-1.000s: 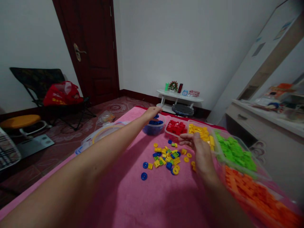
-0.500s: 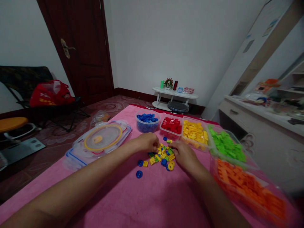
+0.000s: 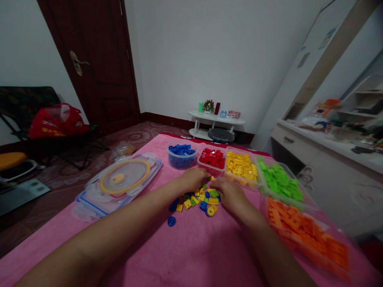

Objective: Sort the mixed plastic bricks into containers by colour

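A pile of small yellow, blue and green toy bricks (image 3: 196, 198) lies on the pink cloth (image 3: 194, 251). My left hand (image 3: 195, 178) is over the pile's far side, fingers curled down and together; whatever they hold is hidden. Close by its fingertips is a small yellow piece (image 3: 212, 178). At the pile's right edge rests my right hand (image 3: 229, 192), its fingers bent inward against the bricks, tips partly hidden. A yellow wheel (image 3: 211, 211) sits at the near side of the pile, and a blue wheel (image 3: 171, 221) lies apart toward me.
Clear tubs of blue bricks (image 3: 182, 150), red bricks (image 3: 212, 158), yellow bricks (image 3: 241, 165), green bricks (image 3: 279, 181) and orange bricks (image 3: 308, 233) curve around the back and right. Stacked lids (image 3: 125, 175) lie at left. Beyond the table stands a low white shelf (image 3: 217, 116).
My left hand has moved to the far side of the pile, closer to my right hand, which stays at the right edge. The whole view has shifted slightly.
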Tool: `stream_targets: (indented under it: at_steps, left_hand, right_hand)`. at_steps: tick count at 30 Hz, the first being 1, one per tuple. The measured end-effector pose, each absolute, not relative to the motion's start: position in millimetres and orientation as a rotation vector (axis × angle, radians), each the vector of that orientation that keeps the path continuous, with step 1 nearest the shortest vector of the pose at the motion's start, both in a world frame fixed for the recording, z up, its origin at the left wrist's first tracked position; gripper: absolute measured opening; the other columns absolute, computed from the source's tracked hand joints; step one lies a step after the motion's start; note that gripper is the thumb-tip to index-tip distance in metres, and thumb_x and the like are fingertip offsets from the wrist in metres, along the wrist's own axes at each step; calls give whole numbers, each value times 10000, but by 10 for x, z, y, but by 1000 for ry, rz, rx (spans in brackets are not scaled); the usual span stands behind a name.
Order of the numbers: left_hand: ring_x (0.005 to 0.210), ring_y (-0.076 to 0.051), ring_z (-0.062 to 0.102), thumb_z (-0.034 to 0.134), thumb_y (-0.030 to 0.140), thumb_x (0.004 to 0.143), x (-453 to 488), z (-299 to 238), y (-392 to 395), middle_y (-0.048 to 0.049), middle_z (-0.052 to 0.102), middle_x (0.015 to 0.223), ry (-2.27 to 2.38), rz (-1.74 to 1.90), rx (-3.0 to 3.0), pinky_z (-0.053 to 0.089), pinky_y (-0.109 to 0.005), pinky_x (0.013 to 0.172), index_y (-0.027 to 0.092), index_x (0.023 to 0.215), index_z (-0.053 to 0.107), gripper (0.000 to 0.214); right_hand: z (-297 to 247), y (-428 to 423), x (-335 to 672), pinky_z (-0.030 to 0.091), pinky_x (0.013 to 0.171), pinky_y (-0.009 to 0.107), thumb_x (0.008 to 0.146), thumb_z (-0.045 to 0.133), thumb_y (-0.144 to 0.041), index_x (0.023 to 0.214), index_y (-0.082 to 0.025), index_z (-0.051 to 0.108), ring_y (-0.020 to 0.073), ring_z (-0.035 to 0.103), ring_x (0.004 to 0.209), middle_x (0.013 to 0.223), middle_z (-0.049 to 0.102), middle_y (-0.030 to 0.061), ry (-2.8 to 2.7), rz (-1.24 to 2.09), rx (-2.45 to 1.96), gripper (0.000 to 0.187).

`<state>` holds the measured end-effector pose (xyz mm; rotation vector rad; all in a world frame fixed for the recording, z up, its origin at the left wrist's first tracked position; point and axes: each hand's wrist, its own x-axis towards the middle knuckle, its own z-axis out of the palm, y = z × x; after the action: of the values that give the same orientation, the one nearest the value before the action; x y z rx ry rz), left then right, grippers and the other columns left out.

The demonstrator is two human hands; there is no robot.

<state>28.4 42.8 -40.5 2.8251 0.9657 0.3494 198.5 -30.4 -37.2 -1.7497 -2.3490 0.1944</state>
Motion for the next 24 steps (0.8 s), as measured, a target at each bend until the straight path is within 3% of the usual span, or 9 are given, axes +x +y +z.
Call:
stream_targets:
  at_steps: [6,10,16,20,24]
  left_hand:
    - [933,-217,609,523,226,795,317,-432,421,-98,632,1081,1168,401,2715,464,-268,720,201,1046,657,286]
    - [916,-208,614,594,190,730,320,-464,477,-93,671,993,1280,397,2545,455,-261,750,170,933,678,220]
    - [777,-160,616,644,137,685,210,-442,464,-47,686,862,1289,557,2297,434,-216,636,178,919,679,239]
    - [673,-118,600,636,162,728,5,-215,346,-49,651,819,1081,729,1646,427,-179,545,135,957,643,231]
    - [658,-111,622,600,153,751,-199,-90,270,-50,624,756,856,715,929,441,-149,503,126,946,607,197]
  right_hand:
    - [-331,-327,1957,330,626,262,801,495,-195,911,-225,694,198,605,855,954,672,76,-2314,97,-1981,230]
    - [-293,-331,1987,312,618,259,764,526,-174,879,-209,682,189,603,840,922,676,74,-2270,86,-2009,197]
    - [-222,-394,2007,241,544,258,661,605,-166,765,-235,682,179,587,734,801,678,31,-2324,95,-2058,147]
    - [-171,-422,2000,233,533,261,662,605,-181,725,-210,667,175,572,684,754,670,43,-2335,111,-2059,92]
    - [-122,-419,1929,272,561,251,692,540,-153,781,-206,649,163,572,717,793,671,34,-2185,29,-1913,150]
